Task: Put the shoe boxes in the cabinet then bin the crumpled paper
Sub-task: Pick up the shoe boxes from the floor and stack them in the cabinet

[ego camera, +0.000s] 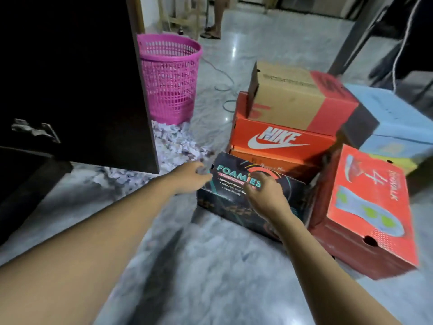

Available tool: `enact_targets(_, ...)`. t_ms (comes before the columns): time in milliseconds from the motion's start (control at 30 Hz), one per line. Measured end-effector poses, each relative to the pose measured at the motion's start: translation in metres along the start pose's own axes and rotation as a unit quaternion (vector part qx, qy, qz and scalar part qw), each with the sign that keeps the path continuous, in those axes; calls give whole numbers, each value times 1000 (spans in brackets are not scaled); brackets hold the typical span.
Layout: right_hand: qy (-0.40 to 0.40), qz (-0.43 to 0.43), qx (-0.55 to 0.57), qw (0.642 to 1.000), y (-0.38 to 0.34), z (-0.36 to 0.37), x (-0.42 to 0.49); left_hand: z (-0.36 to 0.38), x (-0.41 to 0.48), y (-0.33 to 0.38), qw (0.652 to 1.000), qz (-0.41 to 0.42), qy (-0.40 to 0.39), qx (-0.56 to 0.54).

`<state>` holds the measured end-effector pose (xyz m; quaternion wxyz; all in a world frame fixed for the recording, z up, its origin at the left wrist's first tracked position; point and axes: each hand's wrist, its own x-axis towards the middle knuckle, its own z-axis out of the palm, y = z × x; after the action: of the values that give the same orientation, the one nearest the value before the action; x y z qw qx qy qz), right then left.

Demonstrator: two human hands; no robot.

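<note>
A black Foamies shoe box (234, 198) lies on the floor in front of a pile of boxes. My left hand (191, 178) grips its left end. My right hand (264, 195) rests on its top with fingers curled over the far edge. Behind it sits an orange Nike box (281, 139) with a brown and red box (295, 97) on top. A red box (365, 207) stands to the right, a light blue box (384, 118) behind that. Crumpled paper (178, 146) lies heaped beside the dark cabinet door (82, 85), below a pink bin (169, 78).
The open cabinet door stands at the left with its hinge (35, 131) showing. A cable (222, 85) runs across the grey marble floor behind the boxes. A person's feet in sandals (212, 34) stand at the back. Dark furniture legs (356, 36) rise at the right.
</note>
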<state>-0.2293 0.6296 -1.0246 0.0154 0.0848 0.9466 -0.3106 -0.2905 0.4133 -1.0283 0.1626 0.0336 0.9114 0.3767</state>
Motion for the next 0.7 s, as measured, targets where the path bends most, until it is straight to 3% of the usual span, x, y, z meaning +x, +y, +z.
enact_targets(67, -14, 72, -22, 997, 30, 0, 5, 18, 17, -6, 999, 9, -43, 6)
enact_targets(167, -29, 150, -42, 987, 66, 2, 12, 38, 30, -27, 999, -4, -35, -20)
enact_targets(267, -31, 205, 16, 978, 89, 7, 14, 59, 35, -47, 992, -27, -29, -117)
enact_targets(433, -13, 233, 4, 972, 90, 23, 13, 67, 37, -50, 983, -76, 61, -152)
enact_targets(567, 62, 235, 111, 963, 89, 26, 15, 54, 27, -66, 981, -133, 119, -82)
enact_targets(700, 53, 249, 199, 947, 98, 45, 5, 49, 11, -92, 972, -188, 119, -73)
